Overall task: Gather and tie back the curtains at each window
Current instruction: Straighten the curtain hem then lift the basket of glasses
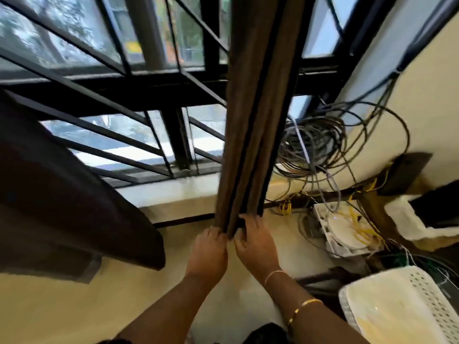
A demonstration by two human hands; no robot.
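Observation:
A brown curtain [255, 108] hangs gathered in narrow folds down the middle of the head view, in front of a barred window [139, 78]. Its bottom hem sits between my two hands. My left hand [210, 249] grips the folds at the left side of the hem. Touching it on the right, my right hand [255, 242] pinches the folds from that side. A second dark curtain [64, 194] billows out at the left, hanging free of both hands.
A tangle of grey cables [320, 145] hangs on the cream wall right of the curtain. Below it stand a white box with yellow wires [345, 232] and a white perforated casing [402, 311]. The window sill [173, 192] runs behind the hem.

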